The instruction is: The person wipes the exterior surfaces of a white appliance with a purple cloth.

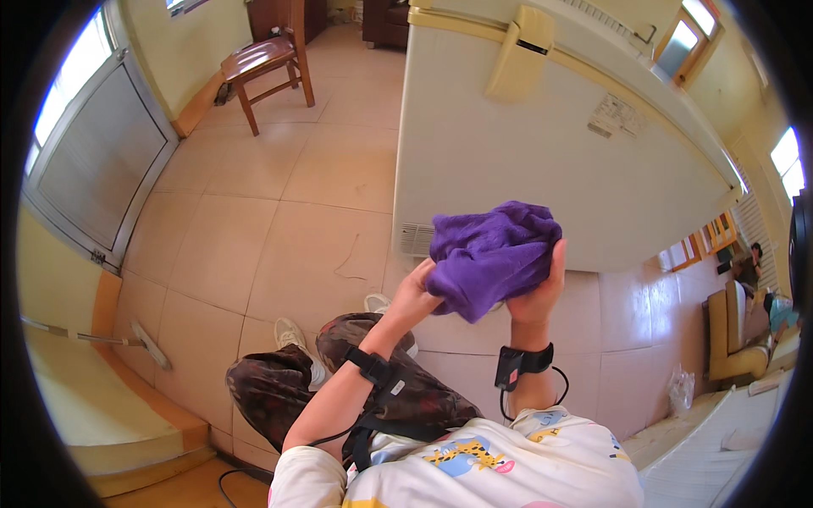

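A crumpled purple cloth [492, 257] is held up between my two hands, over the tiled floor. My left hand [416, 289] grips its lower left edge, with the fingers partly hidden under the fabric. On the other side, my right hand [538, 286] supports the cloth from below and the right, its thumb pointing up along the edge. Right behind the cloth stands a white chest freezer [495, 152] with a cream-coloured lid edge and latch [521, 54]. Whether the cloth touches the freezer's front, I cannot tell.
A wooden chair [267, 60] stands at the upper left, near a metal-framed door [105, 152]. A floor squeegee or mop [149, 346] leans at the left wall. At the far right are a person [749, 267], a yellow sofa [737, 343] and a clear plastic bag [681, 388].
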Motion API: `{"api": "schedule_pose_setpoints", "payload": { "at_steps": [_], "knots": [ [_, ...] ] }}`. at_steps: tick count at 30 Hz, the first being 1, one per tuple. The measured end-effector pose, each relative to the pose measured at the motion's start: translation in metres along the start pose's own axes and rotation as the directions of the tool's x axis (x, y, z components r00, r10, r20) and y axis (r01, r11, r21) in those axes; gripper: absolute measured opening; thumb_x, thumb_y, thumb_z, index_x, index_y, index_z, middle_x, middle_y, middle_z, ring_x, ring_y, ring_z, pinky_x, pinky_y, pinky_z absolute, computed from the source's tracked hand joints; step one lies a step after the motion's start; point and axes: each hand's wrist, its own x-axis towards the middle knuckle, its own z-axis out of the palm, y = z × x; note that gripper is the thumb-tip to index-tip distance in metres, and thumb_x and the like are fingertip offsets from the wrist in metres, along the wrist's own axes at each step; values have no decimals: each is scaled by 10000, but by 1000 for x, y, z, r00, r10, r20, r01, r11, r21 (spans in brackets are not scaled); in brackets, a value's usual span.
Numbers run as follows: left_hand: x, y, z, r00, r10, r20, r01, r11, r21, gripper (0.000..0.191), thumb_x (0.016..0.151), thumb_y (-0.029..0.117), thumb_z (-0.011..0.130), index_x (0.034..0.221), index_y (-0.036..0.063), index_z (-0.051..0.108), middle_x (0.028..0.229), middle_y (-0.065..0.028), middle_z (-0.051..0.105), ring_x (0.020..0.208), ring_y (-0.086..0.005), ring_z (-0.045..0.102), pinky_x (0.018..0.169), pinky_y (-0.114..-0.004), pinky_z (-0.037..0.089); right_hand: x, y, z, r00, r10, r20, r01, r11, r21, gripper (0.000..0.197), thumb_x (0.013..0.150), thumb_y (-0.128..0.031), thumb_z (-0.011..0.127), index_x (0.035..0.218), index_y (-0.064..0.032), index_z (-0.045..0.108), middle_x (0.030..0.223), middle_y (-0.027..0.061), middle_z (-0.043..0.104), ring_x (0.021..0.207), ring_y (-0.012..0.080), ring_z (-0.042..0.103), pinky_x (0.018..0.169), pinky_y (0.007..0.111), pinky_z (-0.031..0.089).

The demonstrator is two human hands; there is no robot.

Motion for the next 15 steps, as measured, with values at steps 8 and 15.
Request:
{"api": "schedule_pose_setpoints", "payload": {
  "at_steps": [8,15],
  "knots": [
    [10,52,40,981,146,-132,-180,933,-310,413,882,-21,441,1289,46,446,1185,-42,543,1046,-115,537,883,-236,434,-29,-2,-163,860,205,-466,-497,137,-857,647,862,-446,570,1331,-30,409,1293,130,488,1176,236,476,960,343,394],
    [17,45,63,987,116,-114,-153,895,-418,486,873,-45,376,1352,33,359,1245,-83,494,1113,-156,497,964,-267,391,-51,22,-97,933,341,116,-323,935,-148,764,887,-422,543,1445,-67,160,1468,102,260,1336,222,291,1049,394,312]
  ]
}}
